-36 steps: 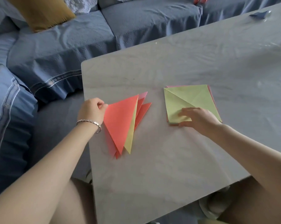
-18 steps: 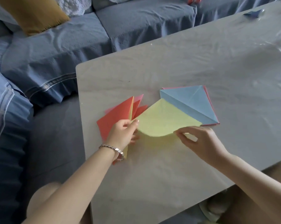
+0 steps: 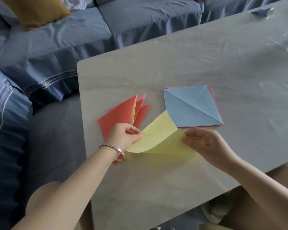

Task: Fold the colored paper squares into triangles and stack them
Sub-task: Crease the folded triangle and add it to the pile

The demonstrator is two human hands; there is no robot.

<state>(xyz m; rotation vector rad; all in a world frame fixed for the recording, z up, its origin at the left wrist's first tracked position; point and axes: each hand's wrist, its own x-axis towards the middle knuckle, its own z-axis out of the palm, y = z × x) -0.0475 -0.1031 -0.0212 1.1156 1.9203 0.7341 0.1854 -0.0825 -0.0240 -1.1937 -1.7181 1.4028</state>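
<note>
A yellow paper square (image 3: 159, 138) is held above the table, bent over on itself. My left hand (image 3: 124, 136) pinches its left corner and my right hand (image 3: 204, 143) pinches its right corner. Behind my left hand lies the stack of folded triangles (image 3: 120, 113), red on top with yellow and pink edges showing. The pile of unfolded squares (image 3: 191, 107) lies to the right, a creased blue sheet on top and pink ones beneath.
The grey table (image 3: 206, 63) is covered with clear plastic film. A blue sofa (image 3: 57, 47) with a mustard cushion (image 3: 35, 10) runs along the far and left sides. A small blue object (image 3: 261, 11) sits at the far right corner.
My right hand lifted the yellow square off the pile, baring the blue sheet. My left hand left the triangle stack and took the yellow sheet's other corner, and the sheet now bends over.
</note>
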